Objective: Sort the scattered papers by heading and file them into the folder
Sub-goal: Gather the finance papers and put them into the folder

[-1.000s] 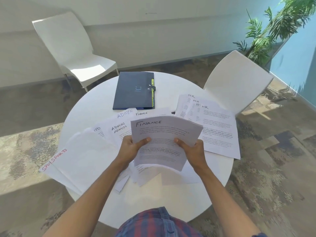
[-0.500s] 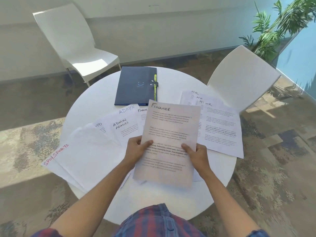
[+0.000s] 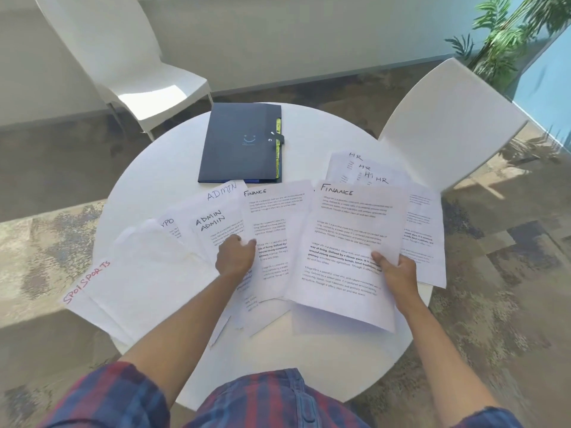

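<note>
While my right hand (image 3: 398, 274) pinches a FINANCE sheet (image 3: 349, 251) by its right edge, thumb on top and fingers curled beneath, my left hand (image 3: 234, 257) lies on the papers at the table's centre. Its fingers are bent onto the left edge of a second FINANCE sheet (image 3: 275, 223); whether they grip that sheet or only press on it I cannot tell. The held sheet overlaps the right side of the second one and covers part of the HR pile (image 3: 423, 223), which fans out toward the right rim of the round white table (image 3: 160, 168).

Left of my left hand lie the ADMIN sheets (image 3: 213, 223), overlapping one another, one heading above the other two. Further left, the SPORTS pile (image 3: 129, 279) reaches over the left rim of the table, its red heading at the near-left corner; another sheet with a partly hidden heading beginning "SPO" (image 3: 168, 225) sits between this pile and the ADMIN sheets.

The dark blue folder (image 3: 239, 143) lies closed at the far side of the table, its strap fastened on the right edge, with yellow-green tabs showing along that edge. Its near edge is just beyond the top ADMIN sheet.

Two white chairs (image 3: 445, 125) stand beyond the table, one far left, one at the right, with a plant (image 3: 506, 38) behind the latter.
</note>
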A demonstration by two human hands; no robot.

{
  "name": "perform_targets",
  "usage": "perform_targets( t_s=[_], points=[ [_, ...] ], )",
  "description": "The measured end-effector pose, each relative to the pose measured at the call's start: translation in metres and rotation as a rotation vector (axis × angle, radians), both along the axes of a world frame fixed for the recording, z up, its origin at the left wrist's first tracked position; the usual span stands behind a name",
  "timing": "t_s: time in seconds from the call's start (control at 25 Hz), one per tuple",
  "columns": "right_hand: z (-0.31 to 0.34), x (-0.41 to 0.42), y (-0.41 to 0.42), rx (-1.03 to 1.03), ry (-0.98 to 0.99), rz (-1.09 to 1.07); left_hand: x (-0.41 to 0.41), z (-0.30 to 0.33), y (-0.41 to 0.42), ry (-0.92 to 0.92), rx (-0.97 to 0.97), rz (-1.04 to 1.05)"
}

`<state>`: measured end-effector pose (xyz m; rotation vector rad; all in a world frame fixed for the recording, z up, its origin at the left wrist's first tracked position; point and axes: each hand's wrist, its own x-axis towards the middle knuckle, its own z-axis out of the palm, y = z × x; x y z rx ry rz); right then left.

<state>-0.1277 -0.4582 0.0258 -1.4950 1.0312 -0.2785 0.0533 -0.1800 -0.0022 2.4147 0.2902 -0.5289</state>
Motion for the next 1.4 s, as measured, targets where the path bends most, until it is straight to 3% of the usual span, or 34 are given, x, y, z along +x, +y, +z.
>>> perform_targets(
  t_s=[0.08, 0.16, 0.4, 0.68, 0.96, 1.2, 1.4],
  points=[
    [-0.002, 0.007, -0.003, 0.011, 0.015, -0.010, 0.013, -0.006, -0.009, -0.060, 0.203, -0.160],
    [-0.004, 0.015, -0.007, 0.008, 0.018, -0.015, 0.024, -0.011, -0.023, -0.096, 0.281, -0.202],
    [-0.008, 0.031, -0.016, 0.008, -0.010, 0.007, 0.039, -0.017, -0.047, -0.023, 0.208, 0.017],
    [0.001, 0.047, -0.014, 0.057, -0.035, 0.037, 0.036, -0.014, -0.035, -0.132, -0.311, -0.035],
    [0.038, 0.072, 0.009, 0.162, -0.148, 0.149, 0.061, 0.061, -0.011, -0.269, -0.653, -0.008],
    [0.085, 0.104, 0.039, 0.219, -0.256, 0.270, 0.068, 0.127, 0.009, -0.269, -0.899, -0.064],
    [0.113, 0.129, 0.056, 0.229, -0.332, 0.274, 0.054, 0.169, 0.016, -0.262, -0.992, -0.105]
  ],
)
